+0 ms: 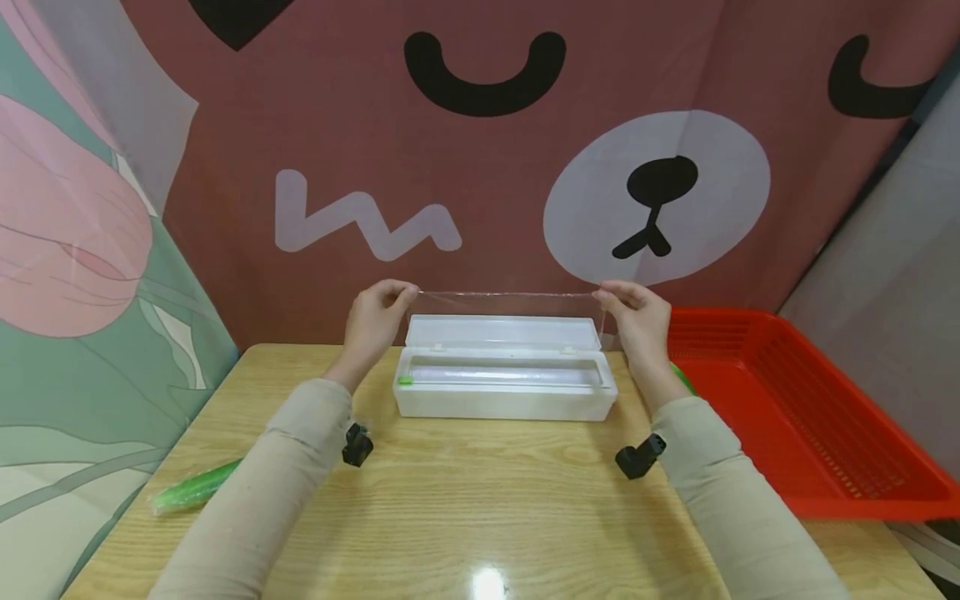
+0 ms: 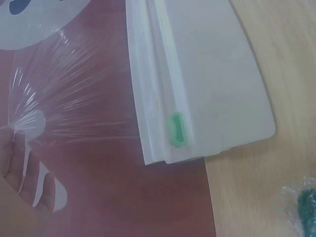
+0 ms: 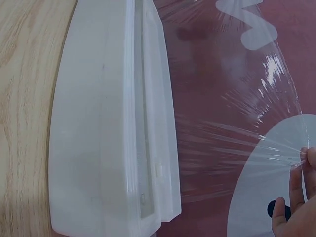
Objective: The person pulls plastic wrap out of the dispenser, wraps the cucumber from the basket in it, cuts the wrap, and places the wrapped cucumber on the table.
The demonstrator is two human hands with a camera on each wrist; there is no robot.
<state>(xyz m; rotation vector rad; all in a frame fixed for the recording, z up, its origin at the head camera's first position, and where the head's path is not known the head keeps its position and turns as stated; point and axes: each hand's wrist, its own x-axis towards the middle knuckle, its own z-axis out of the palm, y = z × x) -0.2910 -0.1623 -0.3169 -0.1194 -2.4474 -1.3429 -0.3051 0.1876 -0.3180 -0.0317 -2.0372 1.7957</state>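
My left hand [image 1: 375, 323] pinches one corner of a sheet of clear cling film [image 3: 237, 121] between thumb and fingertips. At the opposite corner, my right hand [image 1: 639, 323] pinches the film in the same way. Stretched taut between both hands, the film runs up from a white cling film dispenser [image 1: 506, 405], with creases fanning out from each pinch. The dispenser's lid [image 1: 502, 332] stands raised at the back, and a film roll shows inside. A small green slide cutter [image 2: 177, 130] sits at the dispenser's left end.
A long green vegetable wrapped in clear film [image 1: 197, 488] lies on the wooden table [image 1: 480, 500] by my left forearm. Beyond my right forearm is a red plastic basket [image 1: 862, 507]. Part of another green item [image 1: 684, 379] peeks out behind my right wrist. A patterned curtain [image 1: 495, 183] hangs behind.
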